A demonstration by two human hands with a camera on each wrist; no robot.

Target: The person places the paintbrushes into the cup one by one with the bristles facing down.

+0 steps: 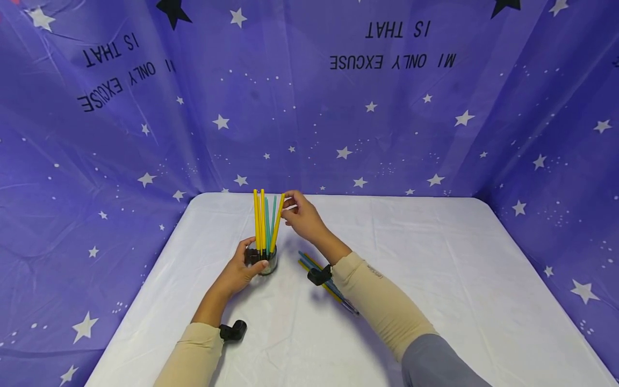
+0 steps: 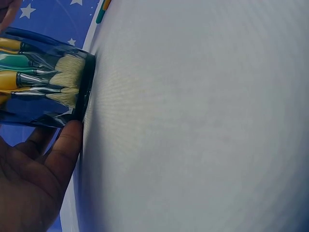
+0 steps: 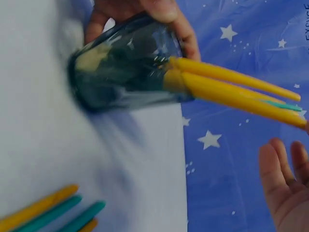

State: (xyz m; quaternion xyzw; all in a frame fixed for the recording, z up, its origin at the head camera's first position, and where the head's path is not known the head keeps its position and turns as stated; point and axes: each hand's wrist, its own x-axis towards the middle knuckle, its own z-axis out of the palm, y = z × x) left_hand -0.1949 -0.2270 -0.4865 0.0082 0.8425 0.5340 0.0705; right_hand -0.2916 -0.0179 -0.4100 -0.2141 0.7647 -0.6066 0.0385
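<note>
My left hand (image 1: 238,275) holds a clear dark-tinted glass (image 1: 272,264) upright on the white table, thumb and fingers round its sides. Several paintbrushes (image 2: 67,77) stand in it with their pale bristles down at the base. Their yellow handles (image 1: 257,220) and turquoise handles (image 1: 267,226) rise above the rim. At the top of the rightmost yellow handle (image 3: 241,104) is my right hand (image 1: 306,217). A fingertip meets the end of that handle, while the thumb (image 3: 271,169) stands apart from it.
More paintbrushes (image 1: 304,260) with yellow and turquoise handles lie on the white tablecloth (image 1: 435,301), partly under my right forearm. A purple curtain (image 1: 300,107) with stars and lettering hangs behind the table and along both sides.
</note>
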